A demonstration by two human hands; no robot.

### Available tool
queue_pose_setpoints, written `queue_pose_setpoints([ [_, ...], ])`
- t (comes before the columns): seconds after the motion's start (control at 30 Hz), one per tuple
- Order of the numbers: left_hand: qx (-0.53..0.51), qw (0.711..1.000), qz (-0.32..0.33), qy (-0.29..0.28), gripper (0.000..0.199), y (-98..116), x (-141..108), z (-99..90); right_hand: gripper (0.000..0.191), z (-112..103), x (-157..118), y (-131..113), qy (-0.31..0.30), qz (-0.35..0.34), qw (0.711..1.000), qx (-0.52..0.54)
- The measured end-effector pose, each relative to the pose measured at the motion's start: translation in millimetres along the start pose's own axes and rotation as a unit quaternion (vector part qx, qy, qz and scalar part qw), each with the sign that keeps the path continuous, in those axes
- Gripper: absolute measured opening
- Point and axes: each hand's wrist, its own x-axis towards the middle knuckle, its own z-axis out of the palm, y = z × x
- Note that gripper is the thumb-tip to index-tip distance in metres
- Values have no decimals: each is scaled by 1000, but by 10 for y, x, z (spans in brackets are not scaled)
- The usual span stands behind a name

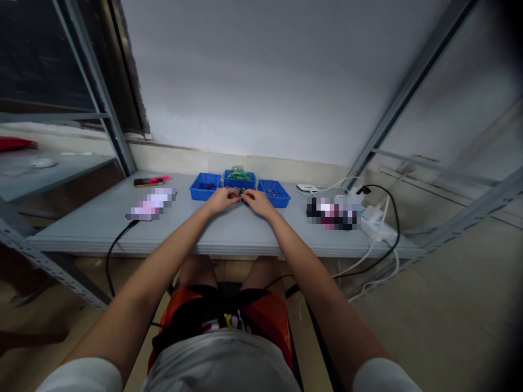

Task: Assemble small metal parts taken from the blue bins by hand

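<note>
My left hand (223, 200) and my right hand (257, 203) meet over a small heap of dark and shiny little parts (242, 191) on the table. Fingers of both hands are pinched together at the heap; whatever lies between the fingertips is too small to name. Just behind my hands stand three blue bins. The left bin (198, 191) holds dark pieces, the middle bin (250, 182) holds green, film-like pieces (238, 173), and the right bin (283, 201) holds a few thin light-coloured pieces.
At the left of the grey table (102, 228) lie a blurred-out device (152, 204) on a black cable and a dark flat object (144, 182) with a pink item. To the right are another blurred-out object (332, 213), a power strip (378, 224) and loose cables. Metal shelf posts flank the table.
</note>
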Motion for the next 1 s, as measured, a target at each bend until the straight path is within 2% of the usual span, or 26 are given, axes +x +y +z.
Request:
queue_pose_setpoints([
  [0.27,4,1000,17,-14,29,-93,17,34,26,-11,-27,-65,-16,6,1000,5],
  [1.0,7,999,30,-33,24,-37,-14,19,24,24,-21,-27,-34,-2,999,0],
])
